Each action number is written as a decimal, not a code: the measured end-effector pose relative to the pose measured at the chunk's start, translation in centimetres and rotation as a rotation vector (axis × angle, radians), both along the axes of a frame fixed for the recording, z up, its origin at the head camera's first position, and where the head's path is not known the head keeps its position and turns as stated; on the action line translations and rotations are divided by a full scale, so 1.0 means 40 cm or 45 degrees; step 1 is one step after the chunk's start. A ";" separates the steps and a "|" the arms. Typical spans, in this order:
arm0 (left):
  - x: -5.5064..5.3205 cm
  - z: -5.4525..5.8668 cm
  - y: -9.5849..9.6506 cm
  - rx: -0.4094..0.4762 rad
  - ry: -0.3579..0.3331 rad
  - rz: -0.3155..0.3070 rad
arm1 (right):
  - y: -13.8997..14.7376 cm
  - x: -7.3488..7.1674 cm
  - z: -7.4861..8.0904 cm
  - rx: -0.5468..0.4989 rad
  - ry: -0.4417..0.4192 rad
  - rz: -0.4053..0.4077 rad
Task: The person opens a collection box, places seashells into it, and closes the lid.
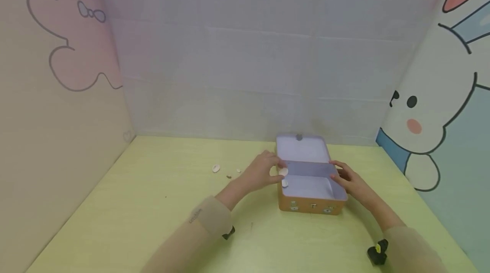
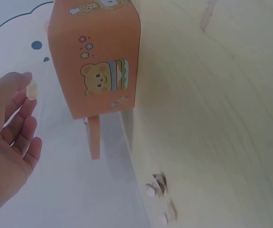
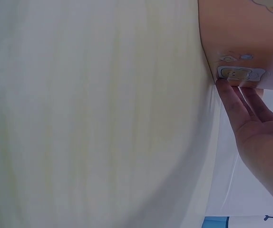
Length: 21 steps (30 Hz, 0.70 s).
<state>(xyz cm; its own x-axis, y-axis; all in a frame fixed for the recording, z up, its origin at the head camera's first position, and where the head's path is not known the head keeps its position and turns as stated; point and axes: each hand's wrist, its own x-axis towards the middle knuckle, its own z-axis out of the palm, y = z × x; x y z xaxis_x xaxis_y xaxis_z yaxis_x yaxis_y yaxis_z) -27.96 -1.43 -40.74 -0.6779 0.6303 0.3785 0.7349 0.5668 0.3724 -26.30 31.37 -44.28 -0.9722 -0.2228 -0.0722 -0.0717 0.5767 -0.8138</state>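
"Both the left hand (image 1: 264, 170) and the right hand (image 1: 350, 183) are flanking the small case (image 1: 304, 203), so where is the white piece (image 2: 32, 91) sitting?"

"It is resting in the left hand, pinched between thumb and fingertips beside the case's left rim, while the other fingers are bending loosely"

"And what is the right hand doing?"

"It is lying against the opposite side, fingers partly spread and gently bent, their tips touching the case's outer wall"

"Is anything lying between the hands?"

"Yes, a second white piece (image 1: 285, 183) is lying inside the case by its left wall, near the left thumb and well apart from the right hand"

"How are the surfaces looking?"

"The case is showing a smooth orange outside, a pale lilac inside and softly rounded corners; I am not managing to tell whether it is metal or card. Its lid (image 1: 302, 149) is leaning back, shiny clasps (image 1: 294, 206) are lining the front, and a bear print (image 2: 97, 78) is decorating the left end"

"What about the pieces?"

"The pinched one is looking thin, pale and rounded. To the left of the left hand, a white oval piece (image 1: 216, 168), a brownish fragment (image 1: 229, 176) and a tiny white fragment (image 1: 238, 171) are lying on the worktop (image 1: 153, 213), whose pale yellow surface is showing faint streaks"
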 end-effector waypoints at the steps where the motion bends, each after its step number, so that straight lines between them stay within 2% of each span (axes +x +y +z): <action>1: -0.001 -0.003 0.007 -0.004 -0.014 -0.001 | 0.000 0.000 0.002 -0.002 0.002 0.006; 7: -0.009 -0.021 0.045 -0.069 -0.066 -0.004 | -0.002 0.002 0.016 -0.022 -0.001 0.026; 15: -0.016 -0.043 0.083 -0.113 -0.141 -0.065 | -0.002 0.000 0.011 -0.021 -0.022 0.017; 21: -0.011 -0.050 0.088 -0.150 -0.098 -0.084 | -0.005 0.002 0.009 -0.006 -0.020 0.003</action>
<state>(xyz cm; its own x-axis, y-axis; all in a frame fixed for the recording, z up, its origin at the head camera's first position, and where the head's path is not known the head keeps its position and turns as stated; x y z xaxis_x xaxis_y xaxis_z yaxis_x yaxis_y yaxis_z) -28.38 2.08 -42.76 -0.6579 0.7112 0.2475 0.7436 0.5616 0.3629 -26.22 31.19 -43.94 -0.9705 -0.2250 -0.0868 -0.0597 0.5730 -0.8174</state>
